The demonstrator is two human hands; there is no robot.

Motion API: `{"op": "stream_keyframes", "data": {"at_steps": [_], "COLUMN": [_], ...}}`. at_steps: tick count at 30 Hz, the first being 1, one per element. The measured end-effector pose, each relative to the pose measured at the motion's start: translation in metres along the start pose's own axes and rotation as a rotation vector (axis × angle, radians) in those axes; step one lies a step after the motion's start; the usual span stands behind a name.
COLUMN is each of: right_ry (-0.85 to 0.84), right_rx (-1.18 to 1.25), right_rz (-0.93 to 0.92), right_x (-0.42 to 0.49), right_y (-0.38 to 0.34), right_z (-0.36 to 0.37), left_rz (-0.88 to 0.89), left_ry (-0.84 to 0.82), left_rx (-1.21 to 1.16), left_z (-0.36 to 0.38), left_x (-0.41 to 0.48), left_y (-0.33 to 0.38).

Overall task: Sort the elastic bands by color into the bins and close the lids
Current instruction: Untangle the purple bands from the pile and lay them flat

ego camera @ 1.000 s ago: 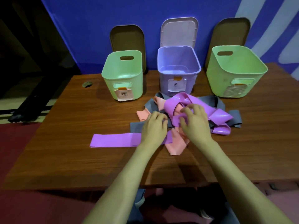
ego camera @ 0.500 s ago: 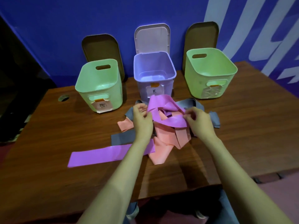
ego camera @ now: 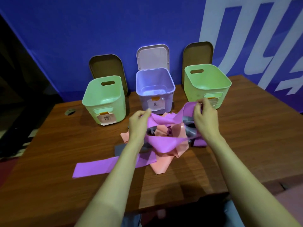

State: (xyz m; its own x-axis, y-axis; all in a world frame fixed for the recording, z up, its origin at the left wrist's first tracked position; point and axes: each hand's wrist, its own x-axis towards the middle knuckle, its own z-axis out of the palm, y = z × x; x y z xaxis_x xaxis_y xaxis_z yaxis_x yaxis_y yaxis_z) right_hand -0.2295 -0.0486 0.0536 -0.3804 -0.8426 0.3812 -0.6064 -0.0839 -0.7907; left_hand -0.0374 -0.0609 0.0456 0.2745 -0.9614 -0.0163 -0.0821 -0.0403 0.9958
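Purple band (ego camera: pixel 167 119) stretched between both hands, lifted above pile. Left hand (ego camera: pixel 139 123) pinches one end, fingers curled. Right hand (ego camera: pixel 205 118) grips other end, thumb apparently tucked behind band. Below: tangle of pink bands (ego camera: pixel 162 164) and grey bands (ego camera: pixel 190 130) on wooden table (ego camera: pixel 65 145). Second purple band (ego camera: pixel 105 166) flat at pile's near left. Behind pile, purple bin (ego camera: pixel 142 102) between left green bin (ego camera: pixel 91 105) and right green bin (ego camera: pixel 193 94), all open. Lids (ego camera: pixel 153 57) lean upright against blue wall.
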Motion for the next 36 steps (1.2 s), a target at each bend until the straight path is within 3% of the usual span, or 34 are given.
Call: {"op": "stream_keyframes", "data": {"at_steps": [3,7,9,13,17,24,27,31,33,36], "right_ry": [-0.061,-0.310,-0.331,-0.507,-0.525,-0.478,-0.505,-0.634,-0.666,-0.727], "right_rx": [-0.110,-0.418,-0.411,-0.041,-0.179,-0.575,-0.367,-0.050,-0.037,-0.163], "right_rz": [0.000,-0.013,-0.097,-0.303,-0.397,-0.239,-0.175,-0.190,-0.215,-0.276], "right_x": [0.004,0.003,-0.004,-0.024,-0.030,-0.025,-0.028,-0.046,-0.056,-0.065], "right_y": [0.011,0.031,0.031,0.003,-0.004,0.019,0.023,0.001,-0.005,-0.002], "right_z": [-0.002,0.006,0.013,0.026,0.044,0.032,0.030,0.051,0.067,0.086], "left_rz": [-0.168,-0.327,-0.308,-0.196,-0.116,-0.094,-0.104,-0.065,-0.019,0.022], "left_ry": [-0.004,-0.073,-0.129,-0.219,-0.329,0.077,0.056,-0.195,-0.322,-0.422], "left_rx": [-0.223,-0.467,-0.404,-0.324,-0.307,-0.723,-0.647,-0.204,-0.084,-0.122], "left_z": [-0.017,-0.034,-0.034,-0.026,-0.023,-0.049,-0.053,-0.042,-0.041,-0.045], "left_x": [0.005,0.002,0.000,-0.007,-0.015,0.003,0.004,-0.007,-0.012,-0.016], "left_y": [0.007,0.019,0.020,0.022,0.035,0.042,0.038,0.031,0.029,0.033]}}
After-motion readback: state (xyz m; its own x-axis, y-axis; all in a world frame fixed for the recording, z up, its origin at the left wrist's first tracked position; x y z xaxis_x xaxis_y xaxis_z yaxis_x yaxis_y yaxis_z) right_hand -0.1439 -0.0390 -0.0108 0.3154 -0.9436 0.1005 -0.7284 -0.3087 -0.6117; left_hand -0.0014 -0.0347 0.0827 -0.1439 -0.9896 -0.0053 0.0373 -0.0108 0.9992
